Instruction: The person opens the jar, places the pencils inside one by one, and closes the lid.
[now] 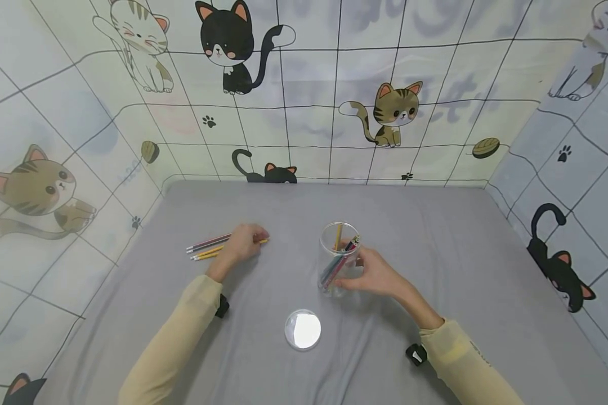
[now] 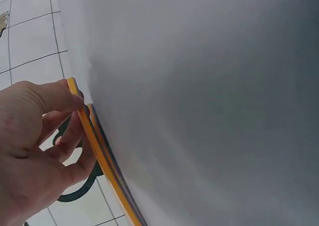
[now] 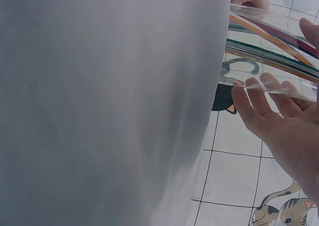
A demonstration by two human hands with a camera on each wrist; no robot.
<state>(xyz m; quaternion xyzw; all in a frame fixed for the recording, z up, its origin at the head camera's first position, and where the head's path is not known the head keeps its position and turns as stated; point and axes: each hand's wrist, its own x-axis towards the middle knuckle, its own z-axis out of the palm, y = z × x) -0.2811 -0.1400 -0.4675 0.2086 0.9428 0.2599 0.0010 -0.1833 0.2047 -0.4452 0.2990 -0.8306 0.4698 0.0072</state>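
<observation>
On the left side of the grey cloth, my left hand pinches the end of a yellow pencil between thumb and fingers. A few more pencils, dark red and yellow, lie beside it, partly covered by the hand. My right hand grips a tall clear jar from its right side, fingers behind and thumb in front. Several coloured pencils lean inside the jar. Through its wall in the right wrist view, green, orange and dark red pencils show.
A round, shiny clear lid lies on the grey cloth in front of the jar, between the forearms. Behind and at both sides stands a white gridded backdrop printed with cats.
</observation>
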